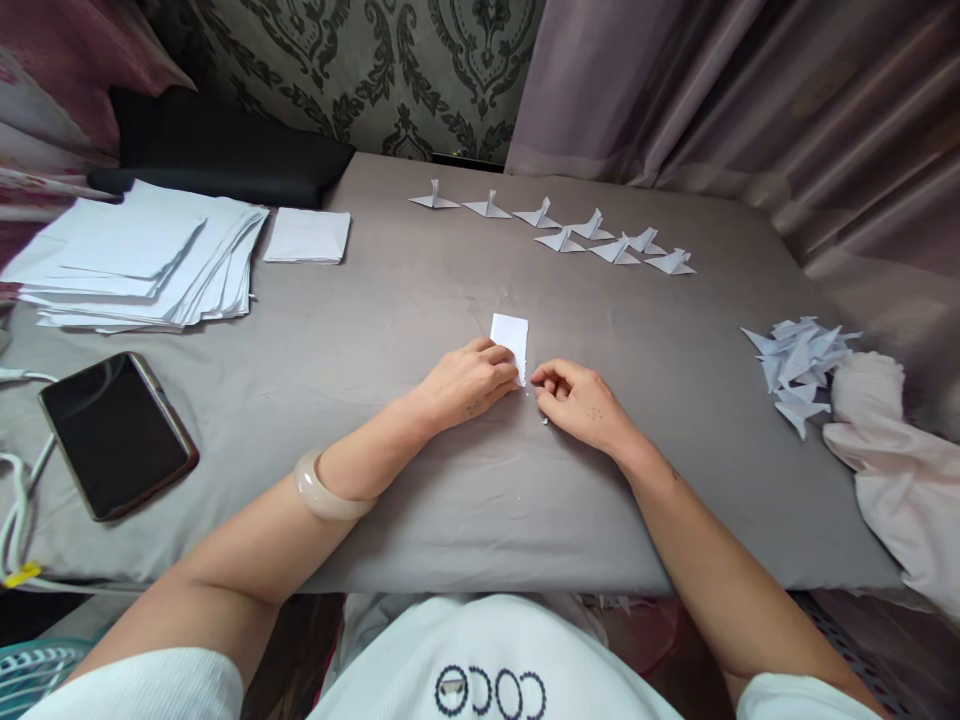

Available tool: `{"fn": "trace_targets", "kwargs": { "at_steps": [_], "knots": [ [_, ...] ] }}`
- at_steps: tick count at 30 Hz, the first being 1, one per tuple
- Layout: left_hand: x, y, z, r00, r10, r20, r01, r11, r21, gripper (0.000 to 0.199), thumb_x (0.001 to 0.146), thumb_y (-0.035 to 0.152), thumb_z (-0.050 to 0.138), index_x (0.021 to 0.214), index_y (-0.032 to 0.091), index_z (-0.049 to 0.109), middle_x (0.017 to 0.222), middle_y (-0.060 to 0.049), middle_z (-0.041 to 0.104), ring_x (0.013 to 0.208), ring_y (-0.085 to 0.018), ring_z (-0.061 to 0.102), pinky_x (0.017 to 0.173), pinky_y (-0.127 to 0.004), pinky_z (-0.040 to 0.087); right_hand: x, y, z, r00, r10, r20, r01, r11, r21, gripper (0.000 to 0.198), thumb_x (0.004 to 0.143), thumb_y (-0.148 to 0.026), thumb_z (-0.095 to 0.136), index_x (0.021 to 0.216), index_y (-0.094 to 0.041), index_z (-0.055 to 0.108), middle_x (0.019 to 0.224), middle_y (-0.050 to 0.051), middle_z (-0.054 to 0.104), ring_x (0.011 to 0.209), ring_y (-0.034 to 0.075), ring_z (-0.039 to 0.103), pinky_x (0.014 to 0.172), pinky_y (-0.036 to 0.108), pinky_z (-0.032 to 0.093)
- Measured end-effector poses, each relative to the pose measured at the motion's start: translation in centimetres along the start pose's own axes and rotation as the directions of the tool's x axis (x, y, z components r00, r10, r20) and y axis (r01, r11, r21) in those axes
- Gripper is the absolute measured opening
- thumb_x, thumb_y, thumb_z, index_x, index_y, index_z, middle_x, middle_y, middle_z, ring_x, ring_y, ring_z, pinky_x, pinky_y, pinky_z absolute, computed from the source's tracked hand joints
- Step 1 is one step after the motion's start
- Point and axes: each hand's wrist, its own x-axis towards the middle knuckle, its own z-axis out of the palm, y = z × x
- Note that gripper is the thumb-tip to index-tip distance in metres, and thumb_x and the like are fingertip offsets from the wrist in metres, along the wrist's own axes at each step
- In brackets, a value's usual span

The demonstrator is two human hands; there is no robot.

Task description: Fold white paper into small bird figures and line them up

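A small folded piece of white paper lies on the grey cloth in front of me, its right edge looking ragged. My left hand has its fingers curled over the paper's lower left part, pressing it to the table. Just right of that ragged edge is my right hand, apart from the paper, thumb and forefinger drawn close together. Whatever sits between those fingertips is too small to make out. Under the right hand a tiny white paper scrap rests on the cloth, with a few specks nearby.
Several folded paper birds stand in rows at the back. More lie heaped at the right, against a pale pink cloth. At the left are a loose paper stack, a neat square stack and a dark-screened tablet beside white cables.
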Motion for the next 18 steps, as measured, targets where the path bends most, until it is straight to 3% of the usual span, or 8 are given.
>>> {"fn": "trace_targets", "kwargs": {
  "at_steps": [4,8,11,15,18],
  "knots": [
    [0.1,0.0,0.3,0.997,0.063,-0.046,-0.060,0.995,0.077,0.034,0.098,0.025,0.037,0.088,0.014,0.068,0.092,-0.009,0.068,0.092,-0.020,0.060,0.074,-0.029,0.049,-0.1,-0.7,0.4,0.999,0.000,-0.041,-0.004,0.994,-0.111,0.014,0.077,-0.028,0.057,0.088,-0.022,0.063,0.075,-0.001,0.060,0.062,0.012,0.051,0.062,0.026,0.039],
    [0.1,0.0,0.5,0.993,0.092,-0.081,-0.084,0.991,0.100,0.036,0.099,0.023,0.034,0.086,0.012,0.065,0.086,-0.010,0.069,0.084,-0.019,0.061,0.072,-0.029,0.049,-0.2,-0.9,0.7,0.993,-0.044,-0.107,0.034,0.995,-0.092,0.023,0.080,-0.025,0.056,0.103,-0.022,0.060,0.082,0.001,0.060,0.062,0.012,0.050,0.063,0.026,0.040],
    [0.2,-0.1,0.6,0.990,0.092,-0.106,-0.088,0.995,0.045,0.035,0.099,0.023,0.033,0.087,0.013,0.064,0.087,-0.010,0.069,0.084,-0.018,0.062,0.073,-0.029,0.048,-0.1,-0.9,0.8,0.986,-0.113,-0.125,0.102,0.991,-0.090,0.019,0.085,-0.024,0.053,0.100,-0.023,0.064,0.090,0.003,0.062,0.064,0.012,0.052,0.065,0.027,0.041],
    [0.3,0.0,0.5,0.978,-0.014,-0.209,-0.024,0.983,-0.181,0.027,0.094,0.037,0.050,0.091,0.015,0.064,0.090,-0.009,0.070,0.086,-0.019,0.062,0.077,-0.032,0.046,0.1,-1.3,0.6,0.980,-0.144,-0.139,0.141,0.989,-0.035,0.014,0.086,-0.024,0.052,0.089,-0.022,0.066,0.092,0.004,0.064,0.067,0.012,0.054,0.066,0.027,0.042],
    [0.5,0.5,-0.4,0.952,-0.227,-0.206,0.080,0.832,-0.549,0.024,0.086,0.039,0.062,0.088,0.016,0.066,0.083,-0.005,0.069,0.080,-0.016,0.061,0.076,-0.030,0.045,0.1,-2.2,-0.3,0.984,-0.077,-0.158,0.103,0.981,0.161,0.012,0.084,-0.028,0.057,0.085,-0.020,0.065,0.084,0.003,0.064,0.062,0.011,0.052,0.062,0.026,0.043]
  ]
}}
